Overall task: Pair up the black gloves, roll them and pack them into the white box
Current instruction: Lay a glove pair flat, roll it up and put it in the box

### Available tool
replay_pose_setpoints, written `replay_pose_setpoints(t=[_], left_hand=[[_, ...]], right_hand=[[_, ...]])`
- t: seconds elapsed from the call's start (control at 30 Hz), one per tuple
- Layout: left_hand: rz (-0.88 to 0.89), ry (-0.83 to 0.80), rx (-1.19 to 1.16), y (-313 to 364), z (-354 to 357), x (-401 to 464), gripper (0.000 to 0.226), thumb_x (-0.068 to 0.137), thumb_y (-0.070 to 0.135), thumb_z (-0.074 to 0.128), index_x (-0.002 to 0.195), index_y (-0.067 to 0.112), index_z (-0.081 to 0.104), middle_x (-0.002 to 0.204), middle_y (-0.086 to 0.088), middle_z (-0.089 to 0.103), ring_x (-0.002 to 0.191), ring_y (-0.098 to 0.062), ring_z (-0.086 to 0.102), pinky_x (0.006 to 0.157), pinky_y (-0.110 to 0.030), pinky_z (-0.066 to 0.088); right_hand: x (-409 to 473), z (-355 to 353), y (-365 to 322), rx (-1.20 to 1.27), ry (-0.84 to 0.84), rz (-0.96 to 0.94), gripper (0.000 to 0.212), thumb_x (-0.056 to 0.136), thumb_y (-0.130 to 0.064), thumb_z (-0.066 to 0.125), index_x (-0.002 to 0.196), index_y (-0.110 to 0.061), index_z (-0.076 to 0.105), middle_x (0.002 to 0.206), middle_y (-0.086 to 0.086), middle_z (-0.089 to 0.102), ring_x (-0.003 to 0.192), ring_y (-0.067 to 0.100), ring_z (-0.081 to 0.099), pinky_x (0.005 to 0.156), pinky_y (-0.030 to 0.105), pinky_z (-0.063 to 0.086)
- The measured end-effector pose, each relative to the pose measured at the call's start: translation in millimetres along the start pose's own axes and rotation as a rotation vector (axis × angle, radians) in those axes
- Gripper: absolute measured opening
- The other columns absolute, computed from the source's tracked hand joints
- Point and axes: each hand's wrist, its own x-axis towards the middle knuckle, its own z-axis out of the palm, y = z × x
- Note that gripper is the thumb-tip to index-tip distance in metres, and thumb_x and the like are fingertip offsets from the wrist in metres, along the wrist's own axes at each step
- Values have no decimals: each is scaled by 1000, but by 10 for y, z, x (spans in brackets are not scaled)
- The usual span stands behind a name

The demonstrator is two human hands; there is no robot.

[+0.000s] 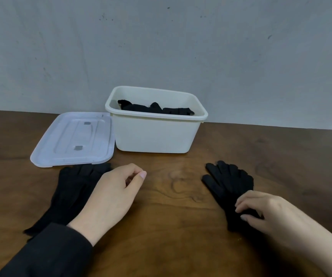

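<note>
Wooden table (171, 246): dark brown, fills the near half of the view, set against a grey wall (161, 41).
White box (155, 134): far centre of the table by the wall, lid off; black gloves in the box (155, 108) lie bundled inside it.
Lid (74, 138): translucent white, flat on the table just left of the box.
Left gloves (71, 188): black, flat at near left, fingertips pointing toward the lid's near edge.
Right glove (229, 184): black, flat at near right, fingers spread toward the far side.
Left hand (111, 196): black sleeve, over the left gloves' right edge, fingers curled loosely, holding nothing.
Right hand (265, 212): fingers curled onto the right glove's cuff end, gripping it.
</note>
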Motion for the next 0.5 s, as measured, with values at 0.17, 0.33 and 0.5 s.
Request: replay_pose_setpoints(t=[0.17,0.33,0.5], left_hand=[[26,-26,64,-2,-29,-24,21,98,45,47,87,37,63,79,16,65,84,5,57,65,-13,43],[36,-63,331,53,-371,13,27,98,53,43,84,37,60,72,13,64,70,-1,60,68,-21,52],[-256,-194,602,-360,-959,59,41,84,63,60,72,24,58,64,6,61,62,-11,60,61,-26,47]], right_hand=[[-24,32,-14,-82,8,33,11,94,-39,62,99,-49,65,113,-37,51,108,-14,52,92,16,47],[7,-55,-197,54,416,246,17,90,-32,56,91,-49,58,90,-29,61,83,-4,61,67,22,54],[53,-526,-400,349,594,168,9,91,-51,48,92,-54,57,83,-10,70,74,19,69,67,50,57]])
